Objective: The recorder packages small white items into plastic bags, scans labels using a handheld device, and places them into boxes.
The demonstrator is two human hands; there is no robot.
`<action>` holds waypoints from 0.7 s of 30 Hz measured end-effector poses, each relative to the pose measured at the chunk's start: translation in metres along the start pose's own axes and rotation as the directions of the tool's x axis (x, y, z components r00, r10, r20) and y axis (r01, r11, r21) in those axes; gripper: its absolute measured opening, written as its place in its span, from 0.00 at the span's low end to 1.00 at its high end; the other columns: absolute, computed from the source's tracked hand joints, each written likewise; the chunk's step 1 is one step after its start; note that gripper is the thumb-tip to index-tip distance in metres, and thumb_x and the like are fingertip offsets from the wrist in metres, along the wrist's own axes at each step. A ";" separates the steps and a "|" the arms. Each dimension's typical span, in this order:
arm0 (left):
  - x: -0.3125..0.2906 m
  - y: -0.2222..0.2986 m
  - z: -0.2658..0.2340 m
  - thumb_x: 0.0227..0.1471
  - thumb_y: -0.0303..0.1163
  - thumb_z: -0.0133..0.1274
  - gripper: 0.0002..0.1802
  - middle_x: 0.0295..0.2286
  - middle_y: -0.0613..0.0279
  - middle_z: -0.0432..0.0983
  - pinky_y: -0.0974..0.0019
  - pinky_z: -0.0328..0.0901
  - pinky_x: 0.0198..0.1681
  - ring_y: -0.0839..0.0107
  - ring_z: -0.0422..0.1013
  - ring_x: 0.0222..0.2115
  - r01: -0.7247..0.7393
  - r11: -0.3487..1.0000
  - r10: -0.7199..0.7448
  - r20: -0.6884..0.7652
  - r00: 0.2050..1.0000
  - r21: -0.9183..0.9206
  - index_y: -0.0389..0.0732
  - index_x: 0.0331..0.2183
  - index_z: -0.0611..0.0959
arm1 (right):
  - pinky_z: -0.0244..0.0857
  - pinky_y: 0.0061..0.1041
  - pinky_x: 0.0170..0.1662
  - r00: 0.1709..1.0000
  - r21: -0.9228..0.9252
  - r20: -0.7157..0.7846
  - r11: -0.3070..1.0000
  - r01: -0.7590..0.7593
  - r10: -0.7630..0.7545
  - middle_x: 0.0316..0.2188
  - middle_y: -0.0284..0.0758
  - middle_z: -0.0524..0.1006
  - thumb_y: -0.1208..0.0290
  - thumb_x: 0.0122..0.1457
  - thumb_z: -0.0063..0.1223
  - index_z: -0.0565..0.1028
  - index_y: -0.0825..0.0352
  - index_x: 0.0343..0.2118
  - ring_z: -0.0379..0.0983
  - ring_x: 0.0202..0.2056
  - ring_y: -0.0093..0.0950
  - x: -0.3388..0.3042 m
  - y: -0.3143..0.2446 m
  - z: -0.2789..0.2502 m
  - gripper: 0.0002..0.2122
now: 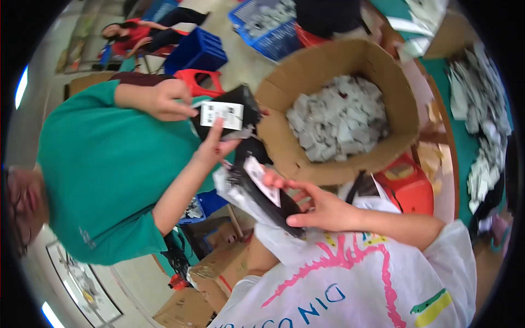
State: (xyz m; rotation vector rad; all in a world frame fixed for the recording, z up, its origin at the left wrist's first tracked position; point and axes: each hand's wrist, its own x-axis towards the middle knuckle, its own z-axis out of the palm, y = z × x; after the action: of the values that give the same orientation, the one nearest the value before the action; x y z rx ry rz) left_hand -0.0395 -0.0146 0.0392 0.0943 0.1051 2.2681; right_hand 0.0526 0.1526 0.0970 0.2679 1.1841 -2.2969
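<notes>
A black plastic packet with a white label is held in front of my white shirt. My right hand grips its lower right end, with the thumb on the near side and the fingers bent above. Mostly hidden behind the packet is my left hand; blurred fingertips show over the edge beside the label. A crumpled clear and white plastic piece hangs at the packet's left. Just beyond, a person in green holds another black labelled packet in both hands.
A large cardboard box holds many grey-white pieces. Beside it stand a red stool and a green-topped table with grey strips. Blue crates and a seated person are farther off; cartons are at lower left.
</notes>
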 end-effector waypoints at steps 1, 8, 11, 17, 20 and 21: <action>0.012 0.000 0.009 0.56 0.51 0.32 0.24 0.46 0.58 0.65 0.42 0.48 0.55 0.58 0.55 0.53 0.130 0.991 -0.127 0.107 0.986 -0.026 0.44 0.45 0.66 | 0.60 0.24 0.45 0.999 -0.063 -0.019 0.998 -0.028 0.027 0.44 0.39 0.63 0.61 0.45 0.61 0.48 0.70 0.57 0.63 0.42 0.26 0.010 0.004 -0.005 0.41; -0.022 -0.016 -0.053 0.56 0.42 0.36 0.20 0.52 0.55 0.58 0.49 0.41 0.59 0.60 0.53 0.54 -0.168 0.986 0.162 0.228 0.960 0.009 0.46 0.48 0.68 | 0.57 0.22 0.48 0.999 -0.005 -0.002 0.999 0.035 -0.035 0.43 0.40 0.67 0.57 0.43 0.63 0.56 0.76 0.52 0.64 0.44 0.26 0.005 0.009 0.002 0.39; -0.011 -0.017 -0.035 0.56 0.42 0.36 0.21 0.52 0.58 0.57 0.47 0.40 0.59 0.62 0.53 0.55 -0.161 0.979 0.139 0.167 0.976 0.124 0.46 0.49 0.68 | 0.54 0.22 0.49 0.996 -0.041 0.051 0.997 -0.068 0.070 0.41 0.38 0.68 0.61 0.44 0.63 0.65 0.75 0.47 0.62 0.45 0.24 0.009 0.004 -0.010 0.31; 0.010 -0.022 -0.029 0.57 0.48 0.27 0.27 0.56 0.64 0.49 0.46 0.43 0.58 0.68 0.46 0.58 -0.211 0.962 0.163 0.260 0.952 0.172 0.48 0.55 0.58 | 0.53 0.19 0.48 0.998 -0.004 0.025 0.998 -0.059 0.060 0.38 0.29 0.68 0.65 0.42 0.65 0.65 0.71 0.44 0.61 0.42 0.19 0.016 0.002 -0.015 0.28; 0.012 -0.023 -0.027 0.55 0.54 0.25 0.32 0.57 0.64 0.46 0.43 0.43 0.57 0.68 0.41 0.59 -0.205 0.959 0.161 0.218 0.963 0.197 0.47 0.56 0.55 | 0.55 0.18 0.47 0.994 0.027 -0.025 0.994 -0.101 0.102 0.38 0.27 0.68 0.69 0.42 0.65 0.65 0.71 0.44 0.62 0.41 0.18 0.014 -0.007 -0.013 0.27; 0.014 -0.024 -0.025 0.55 0.54 0.25 0.32 0.57 0.64 0.46 0.43 0.43 0.57 0.68 0.41 0.59 -0.196 0.963 0.154 0.219 0.963 0.185 0.47 0.56 0.55 | 0.55 0.18 0.47 0.994 0.028 -0.041 0.994 -0.101 0.102 0.38 0.27 0.68 0.69 0.42 0.65 0.65 0.71 0.44 0.62 0.41 0.18 0.014 -0.008 -0.015 0.27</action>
State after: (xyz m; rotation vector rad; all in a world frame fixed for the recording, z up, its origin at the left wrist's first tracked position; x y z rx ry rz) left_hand -0.0325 0.0108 0.0122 0.4601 0.2304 2.4040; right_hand 0.0355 0.1630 0.0883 0.3792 1.1352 -2.2292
